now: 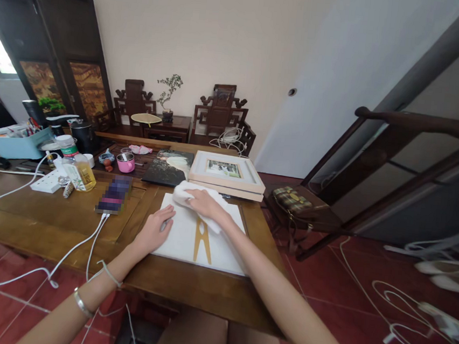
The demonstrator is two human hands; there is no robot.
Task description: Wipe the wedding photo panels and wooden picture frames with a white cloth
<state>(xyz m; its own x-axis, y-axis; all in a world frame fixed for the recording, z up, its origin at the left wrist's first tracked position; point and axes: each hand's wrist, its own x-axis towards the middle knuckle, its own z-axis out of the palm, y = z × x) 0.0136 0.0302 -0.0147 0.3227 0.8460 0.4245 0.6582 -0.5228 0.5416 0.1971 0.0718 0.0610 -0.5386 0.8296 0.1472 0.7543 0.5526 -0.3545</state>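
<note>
A white flat board (182,240) with a wooden clothespin-shaped ornament (202,239) lies on the wooden table (66,216) in front of me. My left hand (154,232) rests flat on the board's left edge, fingers stretched out. My right hand (206,203) presses a white cloth (187,192) against the board's far edge, fingers curled over the cloth.
Stacked picture frames (227,173) and a dark print (169,167) lie behind the board. A pink cup (125,162), an oil bottle (79,172), a power strip (48,180), a blurred phone (114,194) with white cables and a blue box (17,143) stand at the left. A wooden chair (303,206) is at the right.
</note>
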